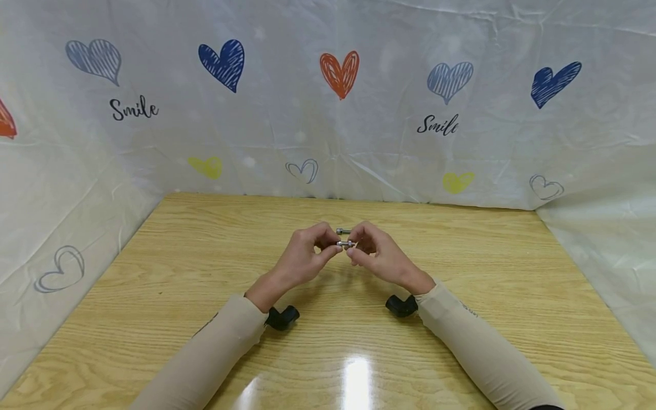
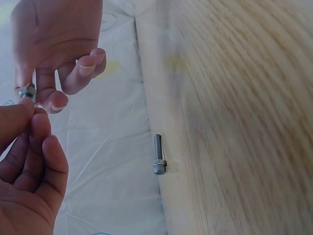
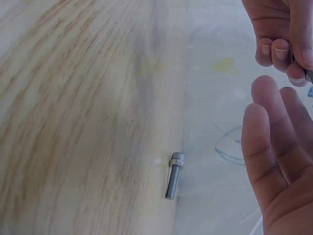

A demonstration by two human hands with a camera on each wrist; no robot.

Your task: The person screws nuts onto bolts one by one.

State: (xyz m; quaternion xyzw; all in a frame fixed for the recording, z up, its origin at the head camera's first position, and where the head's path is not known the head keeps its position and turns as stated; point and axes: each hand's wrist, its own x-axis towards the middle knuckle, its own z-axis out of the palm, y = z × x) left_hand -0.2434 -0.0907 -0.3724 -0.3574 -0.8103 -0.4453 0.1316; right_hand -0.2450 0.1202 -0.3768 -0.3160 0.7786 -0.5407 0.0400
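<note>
Between thumb and index finger my left hand [image 1: 302, 255] pinches a small silver bolt [image 1: 344, 244] at its head end, held up over the table. Near the bolt's other end is a nut [image 2: 28, 92]. My right hand [image 1: 380, 254] has thumb and index finger at this nut; its other fingers [image 3: 257, 132] reach out loosely beneath. The right thumb and index tip fall outside the right wrist view. Just beyond the hands, a second bolt [image 2: 158, 154], with a collar-like nut or washer close to its socket head, lies on the table.
The wood-grain table [image 1: 205, 245] runs back to a white sheet [image 1: 379, 142] printed with hearts and "Smile". More of the sheet hangs at both sides. Black curved pieces [image 1: 283, 318] stick out under both wrists, by the beige sleeves [image 1: 220, 347].
</note>
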